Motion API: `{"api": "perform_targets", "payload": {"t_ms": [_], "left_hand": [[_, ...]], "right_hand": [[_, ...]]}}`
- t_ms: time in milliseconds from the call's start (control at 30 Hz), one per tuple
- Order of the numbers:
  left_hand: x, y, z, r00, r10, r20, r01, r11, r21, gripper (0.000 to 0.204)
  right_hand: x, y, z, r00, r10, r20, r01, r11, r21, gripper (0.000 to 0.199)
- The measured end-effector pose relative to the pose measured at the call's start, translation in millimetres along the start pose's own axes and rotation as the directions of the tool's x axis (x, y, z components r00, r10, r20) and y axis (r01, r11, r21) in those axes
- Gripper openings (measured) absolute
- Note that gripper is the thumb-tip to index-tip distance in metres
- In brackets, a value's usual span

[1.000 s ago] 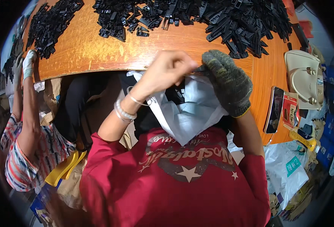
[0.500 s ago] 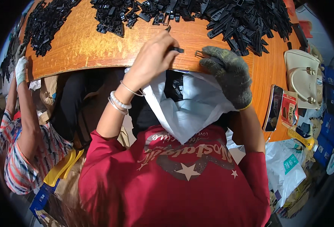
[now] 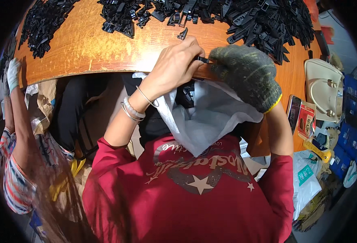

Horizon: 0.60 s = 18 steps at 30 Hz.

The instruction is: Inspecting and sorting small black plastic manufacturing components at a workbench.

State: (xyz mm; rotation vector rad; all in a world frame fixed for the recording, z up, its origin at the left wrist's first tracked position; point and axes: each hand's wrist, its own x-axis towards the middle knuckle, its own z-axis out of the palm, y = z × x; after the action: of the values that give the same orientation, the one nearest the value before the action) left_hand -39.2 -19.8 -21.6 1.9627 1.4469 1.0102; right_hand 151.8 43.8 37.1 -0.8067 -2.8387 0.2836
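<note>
- While both hands meet at the orange wooden table's [image 3: 85, 48] near edge, my bare left hand [image 3: 174, 65] pinches a small black plastic clip [image 3: 203, 60] at its fingertips.
- My right hand in a dark knitted glove [image 3: 245, 75] curls just right of the clip, touching it.
- Below them hangs a white plastic bag [image 3: 207, 121].

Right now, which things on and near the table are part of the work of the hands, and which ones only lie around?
In use:
left hand
gloved right hand
small black plastic part between them
white bag below
heaps of black plastic parts

Lying about:
cream handbag
phone
red packet
</note>
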Motion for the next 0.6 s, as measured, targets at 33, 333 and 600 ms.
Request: {"api": "perform_targets", "payload": {"t_ms": [33,333,600], "left_hand": [[0,0,1,0.999,0.030,-0.016,-0.030,1.000,-0.004,0.016],[-1,1,2,1.000,-0.005,-0.017,0.002,0.983,-0.181,0.021],[-3,-5,9,0.994,0.040,-0.099,-0.060,0.976,-0.207,0.021]], "right_hand": [[0,-1,3,0.996,-0.083,0.039,0.087,0.990,-0.107,0.023],[19,-7,9,0.968,-0.246,0.039,0.249,0.965,-0.085,0.015],[23,-7,6,0.984,-0.068,0.166,0.082,0.993,-0.080,0.027]]}}
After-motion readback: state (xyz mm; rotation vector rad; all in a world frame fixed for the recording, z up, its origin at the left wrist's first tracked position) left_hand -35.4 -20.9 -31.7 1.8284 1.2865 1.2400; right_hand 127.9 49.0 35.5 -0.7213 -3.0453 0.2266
